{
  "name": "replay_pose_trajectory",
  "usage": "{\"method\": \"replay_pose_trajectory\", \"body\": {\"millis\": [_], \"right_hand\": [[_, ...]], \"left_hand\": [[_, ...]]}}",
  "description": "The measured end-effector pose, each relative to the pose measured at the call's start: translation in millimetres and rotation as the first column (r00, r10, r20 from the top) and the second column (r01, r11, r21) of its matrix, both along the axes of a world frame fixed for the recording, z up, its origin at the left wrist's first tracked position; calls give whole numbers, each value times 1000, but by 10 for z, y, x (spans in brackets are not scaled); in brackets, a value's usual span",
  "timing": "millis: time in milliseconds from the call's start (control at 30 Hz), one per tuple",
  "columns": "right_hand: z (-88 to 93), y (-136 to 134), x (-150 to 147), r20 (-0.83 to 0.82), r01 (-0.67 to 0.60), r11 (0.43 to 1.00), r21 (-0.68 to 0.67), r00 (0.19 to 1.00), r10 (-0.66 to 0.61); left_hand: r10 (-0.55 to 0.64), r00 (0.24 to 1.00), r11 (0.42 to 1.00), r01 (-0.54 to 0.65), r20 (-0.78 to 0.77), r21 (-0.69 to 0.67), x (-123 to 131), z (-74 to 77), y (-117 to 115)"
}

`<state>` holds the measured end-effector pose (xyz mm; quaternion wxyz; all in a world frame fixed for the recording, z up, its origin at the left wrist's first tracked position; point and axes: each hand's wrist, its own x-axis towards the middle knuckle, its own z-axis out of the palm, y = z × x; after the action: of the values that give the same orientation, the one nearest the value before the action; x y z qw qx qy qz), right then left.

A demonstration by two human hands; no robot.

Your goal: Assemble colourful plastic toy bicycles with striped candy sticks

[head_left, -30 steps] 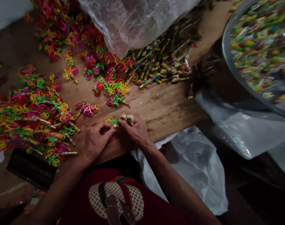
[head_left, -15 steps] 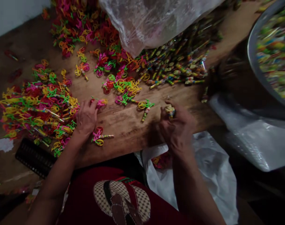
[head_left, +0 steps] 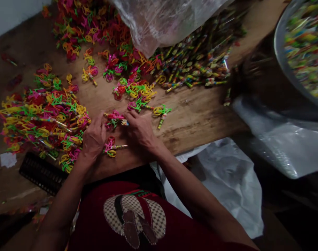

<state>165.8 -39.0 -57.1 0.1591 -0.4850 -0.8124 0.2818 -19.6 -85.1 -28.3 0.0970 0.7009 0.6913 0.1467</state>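
Observation:
My left hand (head_left: 94,136) is closed at the edge of a small plastic toy bicycle (head_left: 115,115), pink and green, lying just above the wooden table. My right hand (head_left: 141,130) has come in from the other side, its fingers pinched on a short patterned candy tube (head_left: 124,122) beside the bicycle; the fingertips are partly hidden. Below, a loose toy bicycle (head_left: 110,146) lies with a tube stuck through it. Left of my left hand is a heap of bicycles with tubes (head_left: 49,115).
A pile of bare toy bicycles (head_left: 96,28) and a pile of patterned tubes (head_left: 195,66) lie at the back, under a clear plastic bag (head_left: 164,24). A metal basin (head_left: 277,52) of tubes stands right. A black basket (head_left: 41,172) sits front left; a white sack (head_left: 226,181) hangs below the table edge.
My right hand has moved left from the middle of the table, bringing the tube to the toy bicycle at my left hand. My left hand has stayed nearly in place.

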Motion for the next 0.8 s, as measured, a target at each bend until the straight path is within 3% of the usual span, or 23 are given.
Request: {"method": "replay_pose_trajectory", "body": {"millis": [133, 267, 367, 567, 700, 800], "right_hand": [[-80, -26, 90, -323, 87, 996, -35, 942, -94], [-110, 35, 103, -589, 182, 934, -308, 734, -338], [-111, 39, 160, -601, 259, 861, -437, 628, -494], [-106, -90, 272, -582, 207, 789, -578, 573, -577], [-146, -97, 272, -590, 201, 786, -585, 559, -582], [-169, -100, 269, -602, 194, 793, -577, 555, -574]], "left_hand": [[38, 997, 988, -48, -73, -144, 58, 3, 17], [16, 982, 974, -57, -186, -219, 149, 111, 142], [-26, 973, 965, -36, -231, -259, 170, 171, 173], [-8, 960, 967, -63, -278, -247, 149, 215, 95], [55, 941, 975, -122, -335, -184, 81, 212, 81], [33, 949, 977, -96, -314, -188, 28, 189, 89]]}}
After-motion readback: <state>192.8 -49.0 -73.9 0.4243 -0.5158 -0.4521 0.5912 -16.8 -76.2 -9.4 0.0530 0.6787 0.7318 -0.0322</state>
